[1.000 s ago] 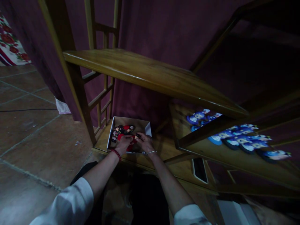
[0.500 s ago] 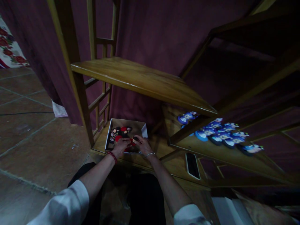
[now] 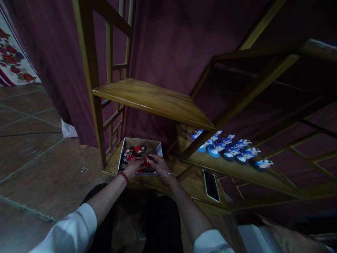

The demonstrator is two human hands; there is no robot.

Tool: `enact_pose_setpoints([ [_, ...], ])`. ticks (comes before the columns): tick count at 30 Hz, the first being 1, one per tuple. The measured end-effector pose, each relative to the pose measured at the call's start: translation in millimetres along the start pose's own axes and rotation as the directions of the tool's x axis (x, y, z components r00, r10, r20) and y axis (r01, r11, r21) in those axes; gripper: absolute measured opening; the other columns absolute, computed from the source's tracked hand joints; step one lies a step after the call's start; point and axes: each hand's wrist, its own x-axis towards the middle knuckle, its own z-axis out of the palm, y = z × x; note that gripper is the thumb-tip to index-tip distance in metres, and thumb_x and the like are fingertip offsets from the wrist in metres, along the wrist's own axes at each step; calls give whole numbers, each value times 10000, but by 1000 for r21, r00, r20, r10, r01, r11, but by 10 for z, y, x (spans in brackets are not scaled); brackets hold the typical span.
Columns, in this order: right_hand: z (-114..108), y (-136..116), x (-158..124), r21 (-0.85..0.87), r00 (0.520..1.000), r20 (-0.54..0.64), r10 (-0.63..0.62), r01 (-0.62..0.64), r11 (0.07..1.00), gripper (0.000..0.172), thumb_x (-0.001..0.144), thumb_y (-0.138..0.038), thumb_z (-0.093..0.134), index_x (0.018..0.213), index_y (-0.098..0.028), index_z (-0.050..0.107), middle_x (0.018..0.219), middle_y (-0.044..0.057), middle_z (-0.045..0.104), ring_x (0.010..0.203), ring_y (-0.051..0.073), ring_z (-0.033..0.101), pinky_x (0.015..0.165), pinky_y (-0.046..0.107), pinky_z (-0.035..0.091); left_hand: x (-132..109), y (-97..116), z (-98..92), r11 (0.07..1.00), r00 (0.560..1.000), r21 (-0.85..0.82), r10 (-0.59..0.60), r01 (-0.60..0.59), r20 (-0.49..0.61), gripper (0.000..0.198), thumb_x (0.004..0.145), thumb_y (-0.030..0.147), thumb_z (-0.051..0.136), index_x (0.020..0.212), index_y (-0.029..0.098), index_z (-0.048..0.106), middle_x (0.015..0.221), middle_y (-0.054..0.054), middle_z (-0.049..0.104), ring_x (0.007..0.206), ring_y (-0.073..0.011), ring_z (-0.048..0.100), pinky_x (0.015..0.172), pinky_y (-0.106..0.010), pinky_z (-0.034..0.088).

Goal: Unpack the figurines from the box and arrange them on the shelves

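Note:
A shallow open cardboard box (image 3: 155, 145) sits on the bottom board of a wooden shelf unit. Inside it lie several small red and black figurines (image 3: 128, 153). Both of my hands reach into the box. Between them is one red figurine with a dark top (image 3: 147, 161). My right hand (image 3: 158, 164) has its fingers closed on that figurine from the right. From the left, my left hand (image 3: 134, 166) touches its lower part with curled fingers, partly hiding it.
Several blue and purple figurines (image 3: 231, 150) stand on a shelf board to the right. Below them a phone (image 3: 211, 185) lies on the bottom board. A wooden shelf (image 3: 152, 100) juts out above the box. Purple curtain (image 3: 168, 45) hangs behind.
The view has shifted, so the shelf appears lower and the blue figurines further left. My hands stay in the box at the red figurine, with little change in their grip.

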Motion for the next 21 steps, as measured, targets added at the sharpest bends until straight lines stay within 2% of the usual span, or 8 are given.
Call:
enact_pose_setpoints([
  [5, -45, 115, 102, -80, 995, -84, -50, 44, 996, 245, 622, -216, 570, 862, -171, 596, 850, 27, 647, 824, 160, 589, 782, 311, 459, 54, -66, 127, 986, 998, 164, 19, -9, -59, 102, 682, 10, 521, 728, 102, 525, 650, -19, 590, 580, -99, 585, 620, -254, 507],
  [9, -77, 287, 199, -162, 992, -106, -70, 52, 985, 226, 625, -188, 548, 846, -177, 593, 823, 14, 645, 802, 153, 592, 786, 307, 454, 198, -141, 166, 967, 1000, 255, 10, -10, 2, 146, 665, -16, 461, 674, 103, 543, 617, -2, 585, 554, -93, 567, 608, -243, 494],
  [12, -69, 416, 273, -224, 991, -108, -77, 51, 973, 221, 637, -198, 543, 852, -194, 595, 810, -3, 648, 793, 150, 596, 771, 299, 461, 319, -179, 134, 929, 1000, 368, 17, -24, 22, 197, 660, -22, 430, 713, 111, 566, 680, -10, 620, 604, -91, 580, 636, -220, 481],
  [16, -44, 555, 375, -317, 993, -99, -69, 35, 948, 211, 654, -204, 543, 854, -230, 603, 797, -25, 652, 771, 145, 599, 749, 288, 468, 439, -194, 54, 694, 995, 715, 92, -89, 34, 238, 689, 34, 435, 843, 127, 592, 851, -39, 648, 778, -111, 591, 691, -189, 449],
  [19, -40, 619, 425, -386, 990, -114, -82, 32, 922, 216, 660, -205, 551, 862, -253, 613, 790, -33, 653, 756, 144, 596, 734, 284, 471, 509, -203, 4, 504, 992, 858, 112, -101, 51, 232, 709, 98, 456, 884, 140, 602, 896, -58, 647, 826, -132, 585, 706, -195, 433],
  [21, -47, 643, 438, -413, 987, -126, -98, 37, 910, 220, 661, -201, 555, 864, -254, 619, 795, -32, 652, 760, 143, 593, 736, 279, 470, 556, -223, -14, 329, 986, 934, 139, -135, 94, 233, 727, 131, 449, 900, 151, 603, 913, -70, 645, 848, -142, 584, 716, -202, 427],
])
